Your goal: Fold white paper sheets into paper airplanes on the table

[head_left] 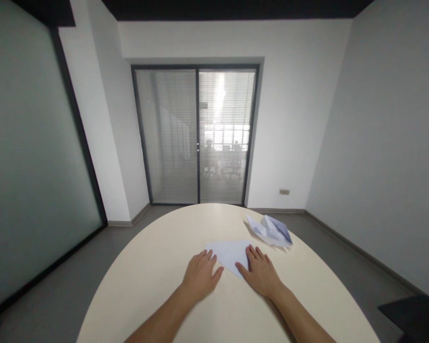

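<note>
Left hand (pixel 200 272) – palm down, fingers lightly spread, fingertips at the left corner of the paper sheet. Right hand (pixel 262 272) – palm down, fingers extended, thumb apart from the forefinger, fingertips and thumb resting on the sheet's right side.

Paper sheet (pixel 232 252): one, whitish, lying flat in front of the person between the two hands. Visible outline roughly triangular; far edge runs nearly straight from one hand's fingertips to the other's, near edge slants down toward a corner beside the right thumb. Right margin partly hidden under the right hand.

Folded paper piece (pixel 271 232): one, white with bluish shading, creased and raised in peaks; just beyond the right hand, apart from the sheet, close to the table's far right edge. Whether it overhangs cannot be told.

Table (pixel 146 271): cream top, curved rim. Broad span of surface between left hand and left rim; a wide one also between right forearm and right rim; shorter stretch from the sheet to the far rim.

Surroundings: glass door with blinds (pixel 171 138) beyond the table; wall socket plate (pixel 284 192) low on the far wall; frosted panel (pixel 32 143) at left; dark flat object (pixel 413 312) at lower right, past the table's edge.
</note>
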A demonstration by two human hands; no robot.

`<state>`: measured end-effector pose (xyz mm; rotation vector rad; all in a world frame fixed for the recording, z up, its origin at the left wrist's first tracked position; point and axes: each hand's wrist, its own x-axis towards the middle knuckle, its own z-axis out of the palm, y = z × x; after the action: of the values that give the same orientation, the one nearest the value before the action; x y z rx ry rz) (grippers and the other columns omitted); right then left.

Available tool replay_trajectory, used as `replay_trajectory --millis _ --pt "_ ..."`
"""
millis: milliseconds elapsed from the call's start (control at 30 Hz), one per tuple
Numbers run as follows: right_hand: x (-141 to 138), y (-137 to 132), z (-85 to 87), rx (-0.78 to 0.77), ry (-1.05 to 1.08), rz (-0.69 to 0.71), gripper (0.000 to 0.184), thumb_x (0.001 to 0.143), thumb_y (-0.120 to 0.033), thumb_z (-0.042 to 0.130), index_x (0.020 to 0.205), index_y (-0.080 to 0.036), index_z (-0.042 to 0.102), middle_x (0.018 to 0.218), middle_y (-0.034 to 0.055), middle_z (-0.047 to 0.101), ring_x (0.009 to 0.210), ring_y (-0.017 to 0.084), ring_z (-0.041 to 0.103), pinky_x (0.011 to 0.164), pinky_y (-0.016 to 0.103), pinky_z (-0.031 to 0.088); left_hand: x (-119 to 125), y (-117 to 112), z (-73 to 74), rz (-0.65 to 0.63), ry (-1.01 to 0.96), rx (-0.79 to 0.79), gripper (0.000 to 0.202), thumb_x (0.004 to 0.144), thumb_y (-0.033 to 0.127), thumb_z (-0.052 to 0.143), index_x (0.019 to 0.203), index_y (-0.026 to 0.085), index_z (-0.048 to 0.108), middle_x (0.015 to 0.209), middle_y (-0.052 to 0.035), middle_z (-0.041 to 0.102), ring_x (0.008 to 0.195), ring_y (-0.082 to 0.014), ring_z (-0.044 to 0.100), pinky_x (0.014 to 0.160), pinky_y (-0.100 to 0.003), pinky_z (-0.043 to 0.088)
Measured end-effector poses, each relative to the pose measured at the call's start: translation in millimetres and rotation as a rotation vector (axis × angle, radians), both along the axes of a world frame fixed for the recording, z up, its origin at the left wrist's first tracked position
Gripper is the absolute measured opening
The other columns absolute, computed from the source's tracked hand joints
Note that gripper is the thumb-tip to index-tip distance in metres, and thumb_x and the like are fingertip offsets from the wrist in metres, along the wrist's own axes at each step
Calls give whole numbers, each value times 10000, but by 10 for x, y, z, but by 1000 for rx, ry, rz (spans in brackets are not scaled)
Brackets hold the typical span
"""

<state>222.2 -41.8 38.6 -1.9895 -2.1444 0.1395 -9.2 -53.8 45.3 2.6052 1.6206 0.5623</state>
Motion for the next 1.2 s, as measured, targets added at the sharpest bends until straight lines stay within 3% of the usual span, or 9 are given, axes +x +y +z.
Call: replay_trajectory --millis 133,233,333,500,700,833,1033,1200 --pt "4 -17 66 46 22 28 713 908 -586 427 1424 -96 484 1528 154 407 1438 381 288 1154 526 248 -44 82 6 61 -70 11 353 975 323 410 1075 211 729 1214 -78 681 1166 -242 571 1021 -378 415" --pt "13 -21 132 132 49 128 497 951 -490 400 1197 -159 677 1353 134 612 1329 320 469 1146 444 288 -89 136 3 121 -76 22 306 951 267 444 905 211 741 1005 -60 711 1005 -215 607 905 -328 447" --pt "42 2 152 181 84 188 416 970 -380 378 1020 -189 744 1167 114 716 1166 250 599 1092 353 356 -134 181 -29 164 -90 16 250 922 234 491 848 213 729 932 -44 691 927 -195 608 830 -292 443" --pt "151 90 73 164 189 113 349 911 -342 458 981 -204 771 1125 103 718 1062 239 634 923 302 454 -204 234 -97 167 -204 25 163 887 200 571 830 205 723 918 -36 685 947 -190 599 853 -277 435" --pt "264 190 -25 159 324 113 293 846 -346 522 905 -208 773 1022 91 735 997 242 645 889 307 453 -278 293 -154 129 -338 67 82 810 140 658 755 195 684 993 -51 697 1036 -212 591 951 -320 420" --pt "289 224 -58 158 318 95 313 833 -357 535 973 -196 763 1012 95 734 982 247 646 875 316 455 -302 315 -188 96 -348 93 81 798 122 654 768 196 662 972 -50 697 1025 -212 601 950 -330 423" --pt "314 218 -75 164 232 13 383 819 -403 583 1092 -176 728 1141 115 703 1069 272 624 936 339 447 -319 288 -153 126 -335 23 117 814 193 670 929 209 684 984 -33 704 1004 -212 606 939 -341 429" --pt "317 203 -77 163 154 -39 461 814 -439 599 1174 -166 686 1313 137 628 1230 312 545 1046 391 399 -319 284 -135 140 -328 12 78 828 204 657 895 205 697 976 -34 711 1004 -206 613 945 -328 434"
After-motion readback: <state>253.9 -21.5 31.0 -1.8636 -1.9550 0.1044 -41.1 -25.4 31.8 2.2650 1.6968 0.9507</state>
